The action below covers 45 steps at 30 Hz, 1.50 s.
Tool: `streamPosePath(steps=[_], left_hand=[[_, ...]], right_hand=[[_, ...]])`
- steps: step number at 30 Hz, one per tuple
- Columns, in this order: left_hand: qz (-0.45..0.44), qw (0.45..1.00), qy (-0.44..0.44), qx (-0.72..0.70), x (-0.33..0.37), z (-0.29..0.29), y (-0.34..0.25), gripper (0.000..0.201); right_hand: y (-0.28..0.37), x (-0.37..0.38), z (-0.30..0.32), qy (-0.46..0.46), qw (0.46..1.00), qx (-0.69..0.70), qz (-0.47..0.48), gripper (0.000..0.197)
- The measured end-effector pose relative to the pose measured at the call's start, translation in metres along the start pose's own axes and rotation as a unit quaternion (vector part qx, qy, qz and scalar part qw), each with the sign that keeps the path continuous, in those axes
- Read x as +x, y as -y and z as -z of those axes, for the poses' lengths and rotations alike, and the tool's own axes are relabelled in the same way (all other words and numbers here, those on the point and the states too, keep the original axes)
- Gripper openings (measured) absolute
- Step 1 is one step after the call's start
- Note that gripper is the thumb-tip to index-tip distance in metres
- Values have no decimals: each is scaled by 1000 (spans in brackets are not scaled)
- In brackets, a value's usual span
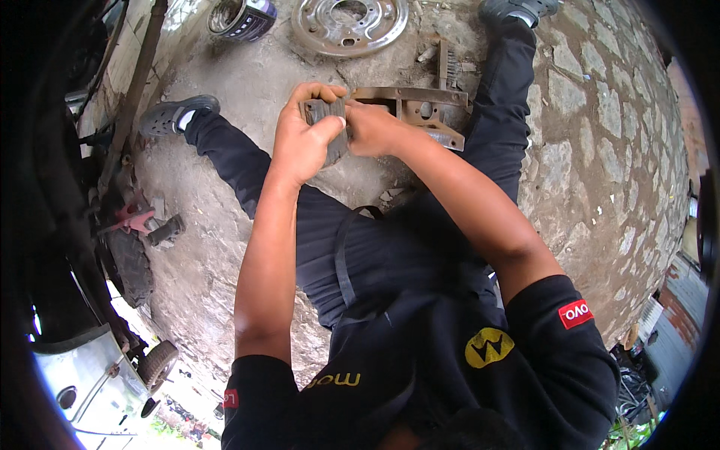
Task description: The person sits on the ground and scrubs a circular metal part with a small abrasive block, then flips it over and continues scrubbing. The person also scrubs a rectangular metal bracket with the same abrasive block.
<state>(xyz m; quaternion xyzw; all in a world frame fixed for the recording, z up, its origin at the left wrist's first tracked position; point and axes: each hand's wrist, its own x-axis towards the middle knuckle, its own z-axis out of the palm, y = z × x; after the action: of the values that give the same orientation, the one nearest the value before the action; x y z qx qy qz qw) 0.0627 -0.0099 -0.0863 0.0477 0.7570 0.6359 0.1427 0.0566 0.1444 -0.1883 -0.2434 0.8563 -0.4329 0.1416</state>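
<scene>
My left hand [304, 135] is closed round a worn grey block [335, 139], with its thumb across the front and its fingers over the top. The block has grooved, layered sides and looks like a brake lining. Pressed up against its right side is my right hand [369, 129], the fingers curled inward. Whatever those fingers grip is hidden by the hand itself. Just beyond my right hand lies a rusty metal brake shoe frame [409, 95] with holes in its web, between my legs on the ground.
A wire brush [452, 66] lies past the frame, near my right leg. Farther off are a round silver metal plate [350, 46] with holes and an open dark tin [253, 22]. A red metal stand [133, 217] is at the left, beside vehicle parts. Stone paving [562, 157] runs along the right.
</scene>
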Motion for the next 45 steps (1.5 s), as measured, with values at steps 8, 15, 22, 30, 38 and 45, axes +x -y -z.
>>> streamPosePath(steps=[8, 15, 22, 30, 38, 45], left_hand=[[18, 999, 11, -46, -2, 0, -2, 27], [2, 1000, 11, -16, 6, 3, -3, 28], [1, 1000, 6, -28, 7, -5, -9, 28], [8, 1000, 4, 5, 8, -4, -9, 27], [16, 999, -14, -32, 6, 2, -6, 28], [41, 997, -33, -51, 3, 6, -1, 29]], right_hand=[[25, -7, 46, 166, 957, 201, -125, 43], [21, -23, 42, 43, 996, 62, -39, 34], [3, -23, 15, -30, 999, -7, 45, 53], [-2, -12, -12, -50, 997, 22, -55, 83], [13, -16, -21, -91, 990, 26, -106, 88], [36, -35, -25, -100, 985, 32, -134, 83]])
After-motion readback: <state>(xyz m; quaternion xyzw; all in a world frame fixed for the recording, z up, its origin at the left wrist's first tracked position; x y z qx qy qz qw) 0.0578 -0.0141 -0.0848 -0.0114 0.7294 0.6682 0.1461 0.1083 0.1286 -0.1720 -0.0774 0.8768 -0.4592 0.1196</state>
